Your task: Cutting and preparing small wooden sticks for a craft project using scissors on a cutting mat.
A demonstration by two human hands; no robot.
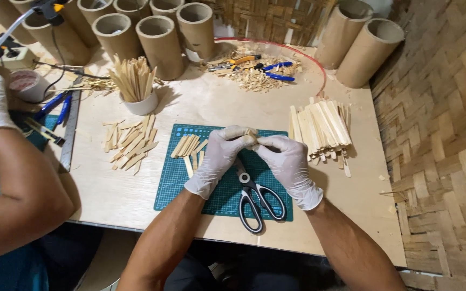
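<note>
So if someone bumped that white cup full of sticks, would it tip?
Probably yes: the cup is short, and its sticks fan out well above the rim, so it looks top-heavy. The sticks seem thin and light, likely to scatter.

Thin pale wood sticks (322, 126), matt. Green rubbery mat (211, 199). Shiny metal scissors (254, 196), black plastic handles. Smooth white rubber gloves.

Both bare forearms reach in from below and converge at the centre. The left hand (218, 159) and right hand (286, 164), each in a white glove, meet fingertip to fingertip, knuckles up, wrists bent slightly inward. Their fingers seem pinched together, though the grip itself is hard to see.
</note>
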